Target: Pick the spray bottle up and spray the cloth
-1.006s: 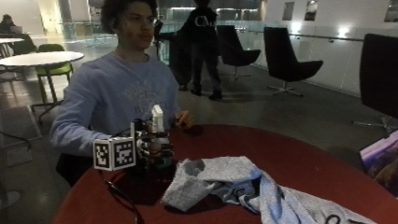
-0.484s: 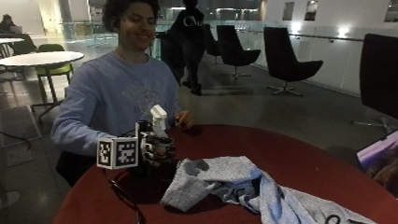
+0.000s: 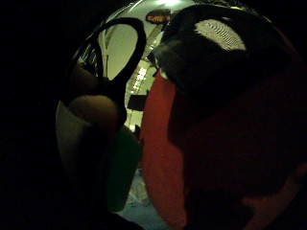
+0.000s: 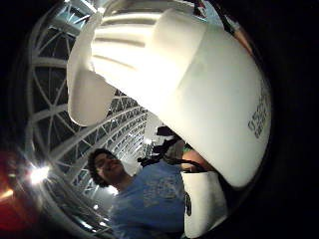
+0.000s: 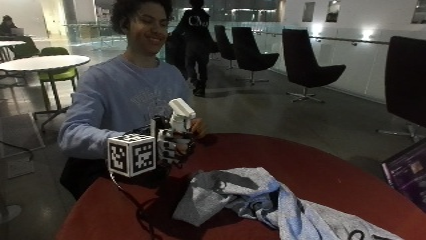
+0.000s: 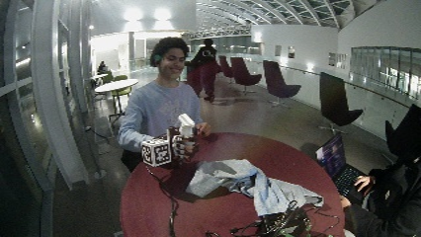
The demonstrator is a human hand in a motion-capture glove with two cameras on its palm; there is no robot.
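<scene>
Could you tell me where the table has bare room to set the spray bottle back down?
Bare red table shows beyond the cloth, toward the far rim, and along the near edge beside the cable. It is crowded at the middle, where the cloth sprawls, and where the right hand holds the spray bottle up.

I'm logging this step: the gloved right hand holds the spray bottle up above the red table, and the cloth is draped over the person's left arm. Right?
Not quite. The right hand does hold the spray bottle above the red table, but the cloth lies crumpled on the table, not over the left arm. The outside view shows it.
</scene>
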